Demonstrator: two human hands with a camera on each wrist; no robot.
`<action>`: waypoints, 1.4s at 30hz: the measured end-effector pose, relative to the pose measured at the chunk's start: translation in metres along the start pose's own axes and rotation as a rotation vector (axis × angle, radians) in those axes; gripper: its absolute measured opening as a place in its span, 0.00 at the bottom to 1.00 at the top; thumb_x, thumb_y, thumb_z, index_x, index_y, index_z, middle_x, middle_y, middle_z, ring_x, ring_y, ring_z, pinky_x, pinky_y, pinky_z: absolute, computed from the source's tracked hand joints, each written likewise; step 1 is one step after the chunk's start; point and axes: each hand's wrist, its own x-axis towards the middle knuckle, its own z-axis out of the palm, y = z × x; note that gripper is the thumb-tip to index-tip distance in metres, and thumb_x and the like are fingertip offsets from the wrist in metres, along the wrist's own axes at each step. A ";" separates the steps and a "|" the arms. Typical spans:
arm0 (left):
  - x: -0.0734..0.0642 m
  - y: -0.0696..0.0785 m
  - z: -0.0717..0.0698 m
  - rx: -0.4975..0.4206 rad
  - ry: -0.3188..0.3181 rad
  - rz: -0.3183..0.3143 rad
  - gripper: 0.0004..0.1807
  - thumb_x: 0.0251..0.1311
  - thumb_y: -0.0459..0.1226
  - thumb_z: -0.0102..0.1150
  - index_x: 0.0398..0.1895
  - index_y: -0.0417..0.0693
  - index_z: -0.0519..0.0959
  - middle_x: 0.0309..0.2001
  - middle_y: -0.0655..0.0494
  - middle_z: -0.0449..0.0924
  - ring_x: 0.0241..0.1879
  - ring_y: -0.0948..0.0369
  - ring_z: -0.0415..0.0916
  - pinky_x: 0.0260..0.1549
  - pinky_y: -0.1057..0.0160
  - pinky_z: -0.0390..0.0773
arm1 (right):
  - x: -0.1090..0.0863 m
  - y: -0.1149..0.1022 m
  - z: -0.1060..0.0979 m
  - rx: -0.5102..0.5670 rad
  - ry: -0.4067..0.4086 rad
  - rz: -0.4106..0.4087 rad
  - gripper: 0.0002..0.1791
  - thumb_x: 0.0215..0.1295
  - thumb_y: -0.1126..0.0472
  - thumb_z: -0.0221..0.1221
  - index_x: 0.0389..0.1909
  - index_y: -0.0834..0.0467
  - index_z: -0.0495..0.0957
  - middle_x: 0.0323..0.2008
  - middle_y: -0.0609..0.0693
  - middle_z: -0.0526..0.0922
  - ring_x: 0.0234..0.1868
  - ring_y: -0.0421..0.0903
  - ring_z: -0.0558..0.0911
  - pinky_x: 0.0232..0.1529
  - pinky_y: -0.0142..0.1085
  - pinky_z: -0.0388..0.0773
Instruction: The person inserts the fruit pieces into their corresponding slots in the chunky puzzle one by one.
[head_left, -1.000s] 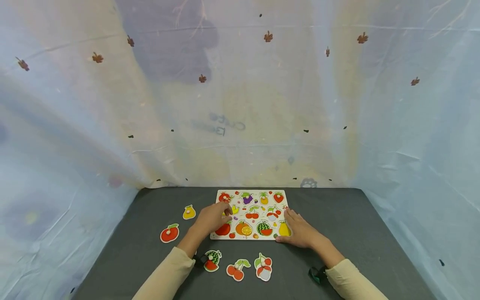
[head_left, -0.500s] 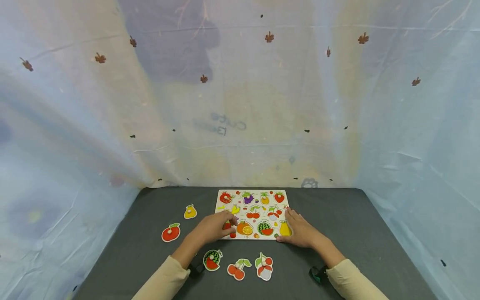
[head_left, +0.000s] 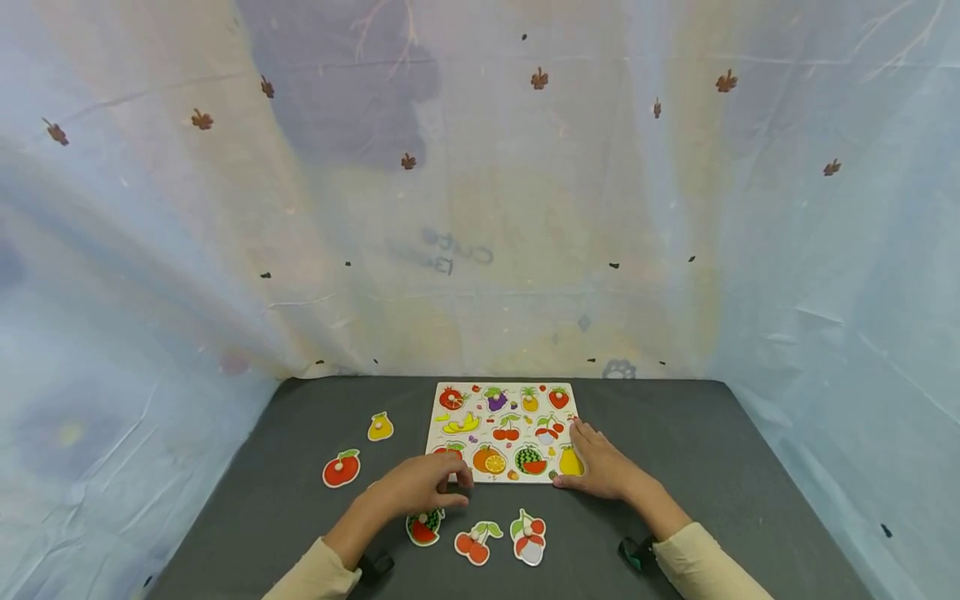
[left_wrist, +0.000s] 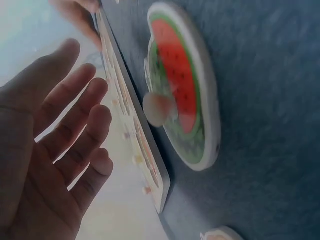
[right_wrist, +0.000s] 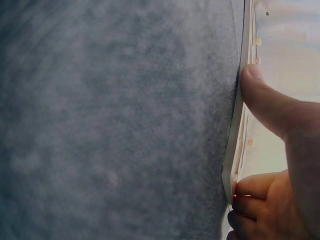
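Note:
A white puzzle board [head_left: 480,475] with fruit pictures lies on the dark grey table. My left hand [head_left: 423,485] hovers by its near left corner, over a watermelon piece [head_left: 424,533]. In the left wrist view the fingers are spread and loosely bent, with nothing in them, beside the watermelon piece's round knob [left_wrist: 157,110]. My right hand [head_left: 596,462] holds the board's near right corner. In the right wrist view its thumb [right_wrist: 257,85] presses the near edge and the other fingers bend at the side edge. Bananas [head_left: 461,425] show on the board's left side.
Cherry [head_left: 474,546] and lychee-like [head_left: 528,537] pieces lie in front of the board. Left of it are a yellow pear piece [head_left: 380,427] and a red fruit piece [head_left: 341,468] with a leaf. A pale patterned curtain [head_left: 480,325] hangs behind the table.
My left hand has drawn back from the board's left side toward me, uncovering the bananas, and has come over the watermelon piece. The right hand stays at the board's corner.

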 end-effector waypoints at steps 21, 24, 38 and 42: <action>-0.012 0.034 0.008 0.026 -0.109 0.089 0.13 0.64 0.51 0.77 0.47 0.64 0.85 0.41 0.73 0.81 0.35 0.75 0.73 0.38 0.71 0.76 | -0.002 -0.004 -0.002 0.016 0.003 0.005 0.64 0.64 0.35 0.72 0.82 0.73 0.52 0.83 0.70 0.53 0.84 0.68 0.54 0.81 0.61 0.51; -0.012 0.036 0.010 0.047 -0.113 0.125 0.12 0.64 0.49 0.78 0.45 0.63 0.85 0.39 0.72 0.80 0.35 0.76 0.73 0.38 0.73 0.74 | -0.002 -0.004 -0.001 0.013 0.003 0.005 0.64 0.64 0.35 0.72 0.82 0.73 0.52 0.83 0.70 0.53 0.84 0.67 0.54 0.81 0.61 0.51; -0.010 0.042 0.016 0.115 -0.120 0.114 0.08 0.65 0.42 0.77 0.40 0.64 0.85 0.35 0.74 0.76 0.31 0.78 0.68 0.36 0.74 0.71 | -0.001 -0.001 0.001 0.003 0.001 0.010 0.64 0.64 0.35 0.72 0.82 0.73 0.52 0.83 0.70 0.53 0.84 0.67 0.54 0.81 0.61 0.51; -0.008 0.042 0.018 0.130 -0.117 0.114 0.07 0.66 0.42 0.76 0.39 0.64 0.85 0.34 0.75 0.76 0.31 0.78 0.68 0.36 0.75 0.71 | -0.001 -0.001 0.000 0.006 0.000 0.007 0.64 0.65 0.34 0.71 0.82 0.73 0.51 0.83 0.69 0.52 0.84 0.67 0.54 0.81 0.61 0.51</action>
